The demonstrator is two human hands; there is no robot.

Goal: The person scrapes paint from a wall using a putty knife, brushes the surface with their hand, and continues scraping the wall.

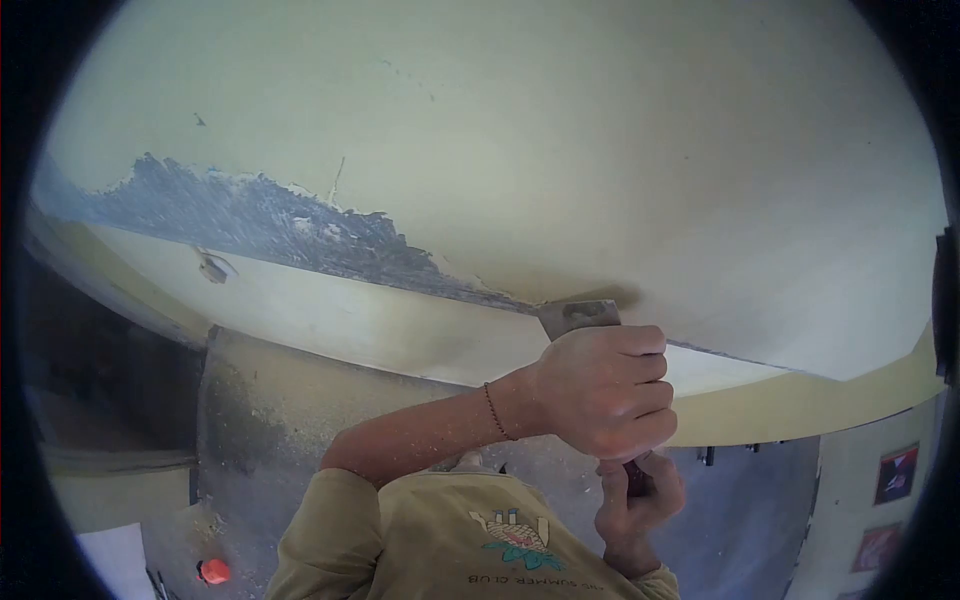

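My left hand (607, 390), with a thin beaded bracelet at the wrist, is closed around a scraper (580, 315). The wide metal blade meets the lower edge of a pale painted surface (560, 150). Below it, my right hand (640, 500) wraps the end of the dark handle. Left of the blade, a ragged grey patch (270, 220) shows where the paint is off, with flaking edges and whitish smears. A thin crack runs up from the patch.
A small fitting (212, 266) hangs at the left under the edge. Pale flakes lie on the grey floor (290, 400) below. A red object (213, 571) and a white sheet (115, 560) are at lower left. Pictures (896, 473) hang at far right.
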